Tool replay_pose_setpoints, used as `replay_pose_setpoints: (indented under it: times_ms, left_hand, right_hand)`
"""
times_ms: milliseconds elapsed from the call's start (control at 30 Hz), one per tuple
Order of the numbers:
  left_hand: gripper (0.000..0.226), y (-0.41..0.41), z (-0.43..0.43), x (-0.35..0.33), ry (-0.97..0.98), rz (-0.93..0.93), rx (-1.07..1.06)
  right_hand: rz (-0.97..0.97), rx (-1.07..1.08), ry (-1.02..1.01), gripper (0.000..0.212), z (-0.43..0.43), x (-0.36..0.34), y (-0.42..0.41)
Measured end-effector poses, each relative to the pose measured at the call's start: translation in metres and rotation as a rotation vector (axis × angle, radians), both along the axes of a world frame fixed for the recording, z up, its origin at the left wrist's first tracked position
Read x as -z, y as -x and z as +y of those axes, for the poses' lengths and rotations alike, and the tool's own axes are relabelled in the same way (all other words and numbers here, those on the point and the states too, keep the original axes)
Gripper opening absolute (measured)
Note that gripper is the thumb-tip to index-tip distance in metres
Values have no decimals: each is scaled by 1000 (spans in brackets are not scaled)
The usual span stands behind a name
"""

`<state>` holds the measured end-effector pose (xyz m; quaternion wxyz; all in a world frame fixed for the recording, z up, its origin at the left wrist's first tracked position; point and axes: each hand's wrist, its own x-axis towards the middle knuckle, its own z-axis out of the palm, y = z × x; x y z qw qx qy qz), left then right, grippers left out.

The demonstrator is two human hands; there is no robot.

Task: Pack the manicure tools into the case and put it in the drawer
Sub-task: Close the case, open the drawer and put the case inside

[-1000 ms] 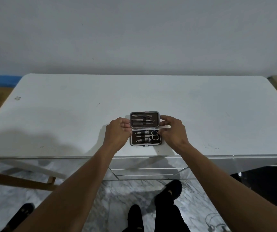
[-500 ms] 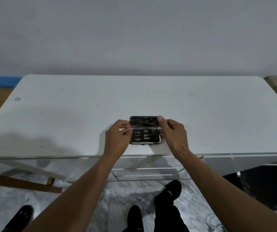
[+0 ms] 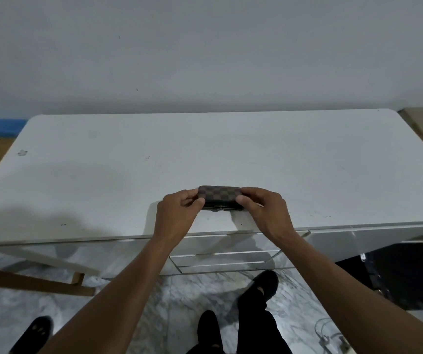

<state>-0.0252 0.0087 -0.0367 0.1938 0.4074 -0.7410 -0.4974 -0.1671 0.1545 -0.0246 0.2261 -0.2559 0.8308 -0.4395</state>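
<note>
In the head view, the closed checkered case is seen on the white counter, near its front edge. It is gripped at the left end by the left hand and at the right end by the right hand, fingers curled around it.

Both bare forearms reach forward from the bottom of the view, angled inward so the hands nearly meet in the middle. The left hand is curled, knuckles up, its thumb pointing right and pressing in on the left end of the case. The right hand mirrors it, back of the hand upward, fingers wrapped over the right end and thumb tip pushing in from the near side. The two hands stay apart, gripping opposite ends, wrists roughly level and slightly bent. Lower down, dark trouser legs and black shoes stand on the floor.
</note>
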Motion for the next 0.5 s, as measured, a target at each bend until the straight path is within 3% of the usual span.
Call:
replay_pose_setpoints:
  times_ms: [233, 500]
  left_hand:
    - [37, 4, 3, 5, 114, -49, 51]
    - [24, 13, -3, 12, 243, -77, 85]
  right_hand:
    - [131, -34, -52, 35, -6, 5, -3]
    - [225, -115, -189, 34, -17, -1, 3]
